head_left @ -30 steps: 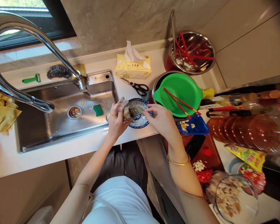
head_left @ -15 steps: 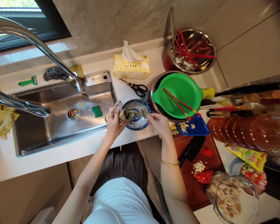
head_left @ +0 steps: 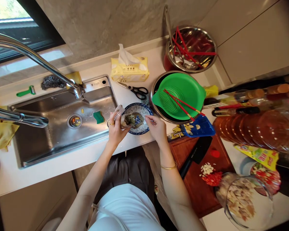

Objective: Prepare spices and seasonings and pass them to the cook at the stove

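Observation:
My left hand (head_left: 117,130) is wrapped around a clear jar (head_left: 123,122) of dried leaves that look like bay leaves. The jar lies tilted, its mouth toward the right, over a blue-and-white patterned bowl (head_left: 144,111) on the counter. Its flipped-up clear lid (head_left: 119,112) shows by my left fingers. On the bowl's right side, my right hand (head_left: 157,130) pinches thumb and forefinger together at the edge of a dried leaf (head_left: 141,124). The leaf hangs above the bowl. My right fingertips partly hide its end.
A steel sink (head_left: 60,138) with a sponge (head_left: 98,117) lies left. Scissors (head_left: 137,91) and a tissue pack (head_left: 130,72) sit behind the bowl. Rightward are a green colander (head_left: 190,86) with chopsticks, a blue tray (head_left: 203,127), a cleaver (head_left: 202,149) on a board (head_left: 202,199), and a glass bowl (head_left: 267,205).
The view has shifted slightly, so the counter things sit further left. My right hand has come a little closer to the jar, and the jar's mouth now faces the camera more.

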`<state>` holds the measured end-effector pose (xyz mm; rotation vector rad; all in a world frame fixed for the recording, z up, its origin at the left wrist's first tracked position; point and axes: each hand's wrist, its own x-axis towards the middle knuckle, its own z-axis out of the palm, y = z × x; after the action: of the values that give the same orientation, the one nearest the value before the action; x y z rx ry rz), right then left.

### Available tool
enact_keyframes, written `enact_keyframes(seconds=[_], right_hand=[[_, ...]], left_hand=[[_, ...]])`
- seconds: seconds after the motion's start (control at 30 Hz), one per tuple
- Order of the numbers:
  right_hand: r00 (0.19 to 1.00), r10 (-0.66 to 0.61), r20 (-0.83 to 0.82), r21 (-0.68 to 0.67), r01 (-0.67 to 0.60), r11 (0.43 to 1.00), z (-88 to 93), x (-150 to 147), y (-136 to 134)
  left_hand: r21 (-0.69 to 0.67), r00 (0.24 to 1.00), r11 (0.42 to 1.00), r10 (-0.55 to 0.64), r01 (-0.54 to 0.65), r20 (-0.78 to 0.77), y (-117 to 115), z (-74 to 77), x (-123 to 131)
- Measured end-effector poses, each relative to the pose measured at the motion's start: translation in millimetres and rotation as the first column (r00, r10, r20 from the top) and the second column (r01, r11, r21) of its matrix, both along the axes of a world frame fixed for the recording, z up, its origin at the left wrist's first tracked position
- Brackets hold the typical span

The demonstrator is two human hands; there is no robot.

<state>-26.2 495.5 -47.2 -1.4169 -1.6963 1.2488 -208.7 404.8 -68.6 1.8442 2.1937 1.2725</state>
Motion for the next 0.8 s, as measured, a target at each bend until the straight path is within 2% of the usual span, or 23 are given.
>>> enact_keyframes(seconds=[0.1,0.2,0.43,0.63,0.8], right_hand=[[0.956,0.09,-0.28,-0.055,-0.11,0.992,18.2,-16,-3],[0.926,0.183,-0.33,-0.06,-0.214,0.975,32.1,-27,-3],[0.969,0.11,-0.221,0.019,-0.108,0.994,46.2,-30,1],[0.968,0.039,-0.248,-0.062,-0.057,0.996,61.4,-24,1],[0.954,-0.037,-0.298,-0.149,-0.009,0.989,56.8,-19,2]], left_hand=[[0.033,1.0,0.999,-0.011,0.012,-0.02,0,4.7,2],[0.057,1.0,0.998,-0.018,0.019,-0.019,-1,7.6,4],[0.017,0.999,1.0,0.019,-0.02,0.042,-4,12.4,7],[0.002,0.997,0.999,0.038,-0.038,0.07,-5,16.9,3],[0.025,0.996,0.998,0.057,-0.058,0.067,-4,15.8,0]])
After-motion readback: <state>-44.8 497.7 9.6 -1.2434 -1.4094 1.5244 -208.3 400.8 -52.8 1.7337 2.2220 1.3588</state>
